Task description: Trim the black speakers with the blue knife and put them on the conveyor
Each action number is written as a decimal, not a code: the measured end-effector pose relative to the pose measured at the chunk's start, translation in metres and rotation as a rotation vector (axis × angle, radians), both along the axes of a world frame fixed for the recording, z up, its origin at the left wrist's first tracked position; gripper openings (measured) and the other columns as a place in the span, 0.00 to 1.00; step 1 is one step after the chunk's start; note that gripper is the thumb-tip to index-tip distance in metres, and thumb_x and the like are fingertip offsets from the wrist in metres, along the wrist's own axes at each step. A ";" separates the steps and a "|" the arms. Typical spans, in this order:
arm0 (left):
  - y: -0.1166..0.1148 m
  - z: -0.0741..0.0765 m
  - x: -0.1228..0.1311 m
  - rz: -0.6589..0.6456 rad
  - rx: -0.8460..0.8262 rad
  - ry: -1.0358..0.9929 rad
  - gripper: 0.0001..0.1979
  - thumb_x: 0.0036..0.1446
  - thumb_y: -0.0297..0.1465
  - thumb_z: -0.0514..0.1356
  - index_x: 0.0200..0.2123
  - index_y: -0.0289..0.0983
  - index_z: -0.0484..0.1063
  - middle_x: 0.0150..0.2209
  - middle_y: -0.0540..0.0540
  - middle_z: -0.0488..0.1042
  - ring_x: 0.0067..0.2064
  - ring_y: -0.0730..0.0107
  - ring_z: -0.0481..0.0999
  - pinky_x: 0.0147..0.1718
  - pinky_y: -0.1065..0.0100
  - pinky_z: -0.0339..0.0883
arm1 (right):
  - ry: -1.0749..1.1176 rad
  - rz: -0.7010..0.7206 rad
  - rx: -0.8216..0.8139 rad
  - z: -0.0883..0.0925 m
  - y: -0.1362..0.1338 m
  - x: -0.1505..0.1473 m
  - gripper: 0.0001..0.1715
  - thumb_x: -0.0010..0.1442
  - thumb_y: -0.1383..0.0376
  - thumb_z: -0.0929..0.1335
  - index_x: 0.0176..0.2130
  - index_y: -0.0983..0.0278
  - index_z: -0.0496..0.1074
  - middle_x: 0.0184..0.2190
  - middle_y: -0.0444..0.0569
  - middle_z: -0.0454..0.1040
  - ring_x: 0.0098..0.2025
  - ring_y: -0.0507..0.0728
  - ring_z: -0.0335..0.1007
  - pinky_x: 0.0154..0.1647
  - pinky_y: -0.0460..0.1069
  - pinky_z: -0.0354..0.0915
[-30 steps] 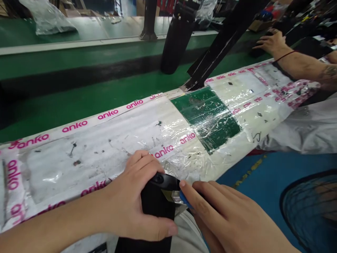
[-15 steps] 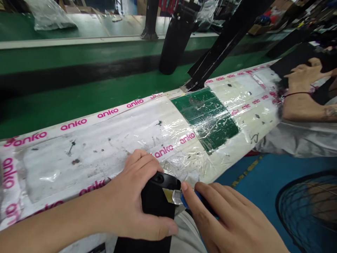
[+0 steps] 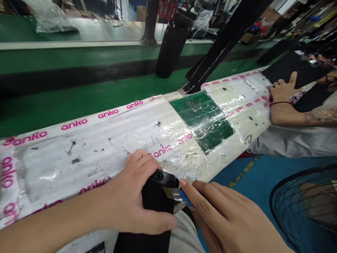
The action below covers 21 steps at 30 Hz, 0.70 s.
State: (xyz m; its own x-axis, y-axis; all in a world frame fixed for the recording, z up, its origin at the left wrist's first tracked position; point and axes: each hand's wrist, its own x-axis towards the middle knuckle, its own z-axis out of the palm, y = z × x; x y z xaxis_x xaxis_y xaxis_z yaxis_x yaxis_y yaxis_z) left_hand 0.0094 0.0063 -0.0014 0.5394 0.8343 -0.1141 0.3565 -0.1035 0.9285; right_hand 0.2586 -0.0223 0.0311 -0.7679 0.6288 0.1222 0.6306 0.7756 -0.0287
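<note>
My left hand (image 3: 131,200) grips a black object (image 3: 155,196) with a rounded plastic end, its fingers over the far side and the thumb lying across the near part. In my right hand (image 3: 221,218) is a blue cutter knife (image 3: 185,197), with the index finger stretched along it. The knife's metallic tip touches or nearly touches the black object just below its plastic end. Beneath lies a white work surface (image 3: 89,151) covered in clear film and pink-lettered tape.
A green patch (image 3: 205,123) is on the work surface. A black slanted post (image 3: 218,45) and a black cylinder (image 3: 172,49) stand behind. Another person's hand (image 3: 283,89) rests on black material at right. A round wire guard (image 3: 302,207) is at lower right.
My right hand and the knife have shifted slightly left and changed angle. My left hand keeps its hold. The other person's hand has come down flat onto the black material.
</note>
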 end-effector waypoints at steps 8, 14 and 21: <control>0.000 -0.002 -0.001 0.001 0.020 -0.001 0.26 0.46 0.44 0.75 0.37 0.38 0.65 0.40 0.46 0.61 0.46 0.53 0.61 0.47 0.51 0.61 | -0.015 -0.007 -0.030 0.003 0.002 -0.001 0.25 0.64 0.76 0.60 0.60 0.71 0.65 0.38 0.56 0.80 0.33 0.63 0.77 0.28 0.56 0.77; 0.000 -0.002 0.000 -0.001 0.006 0.004 0.26 0.45 0.45 0.75 0.36 0.38 0.65 0.40 0.46 0.62 0.45 0.53 0.62 0.47 0.50 0.61 | 0.010 0.003 -0.036 0.002 0.004 -0.004 0.25 0.66 0.75 0.60 0.61 0.72 0.64 0.38 0.56 0.79 0.33 0.63 0.77 0.28 0.56 0.77; 0.001 0.001 0.000 -0.001 -0.009 0.029 0.26 0.45 0.45 0.74 0.35 0.39 0.63 0.39 0.46 0.62 0.44 0.53 0.62 0.45 0.52 0.62 | 0.001 0.001 -0.060 0.000 0.002 -0.002 0.25 0.66 0.73 0.59 0.61 0.72 0.63 0.37 0.55 0.79 0.31 0.63 0.76 0.26 0.56 0.76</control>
State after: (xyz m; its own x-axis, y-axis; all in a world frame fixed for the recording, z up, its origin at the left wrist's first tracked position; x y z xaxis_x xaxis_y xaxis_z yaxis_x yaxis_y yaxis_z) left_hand 0.0091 0.0076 -0.0008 0.5367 0.8325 -0.1377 0.3835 -0.0953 0.9186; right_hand 0.2571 -0.0207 0.0315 -0.7685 0.6342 0.0850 0.6296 0.7731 -0.0762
